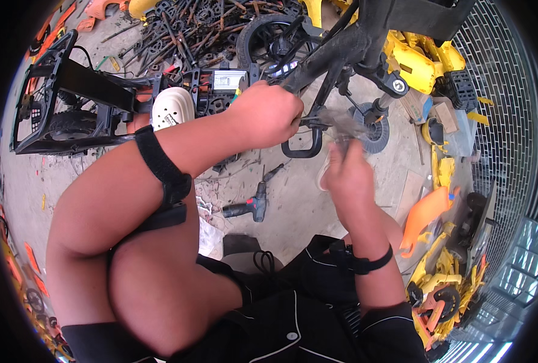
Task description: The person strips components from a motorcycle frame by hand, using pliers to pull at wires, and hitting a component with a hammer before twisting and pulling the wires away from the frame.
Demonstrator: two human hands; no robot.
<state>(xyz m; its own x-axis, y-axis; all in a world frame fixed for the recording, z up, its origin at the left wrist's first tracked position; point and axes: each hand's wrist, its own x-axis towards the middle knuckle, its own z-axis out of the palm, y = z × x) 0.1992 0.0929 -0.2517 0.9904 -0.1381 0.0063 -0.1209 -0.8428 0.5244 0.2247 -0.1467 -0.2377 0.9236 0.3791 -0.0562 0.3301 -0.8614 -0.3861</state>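
A black bicycle frame (341,48) slants across the top middle, with a black loop-shaped part (302,148) hanging under it. My left hand (269,112) is closed around the frame's tube just left of that loop. My right hand (347,172) sits just below and to the right, fingers closed on a blurred grey tool (344,124) that points up at the frame. A black strap circles each forearm. My bare knees fill the lower left.
A cordless drill (250,207) lies on the concrete floor between my arms. A black basket frame (45,103) stands at left, a heap of black metal parts (190,30) behind. Yellow and orange plastic parts (432,212) pile at right beside a wire fence (511,91).
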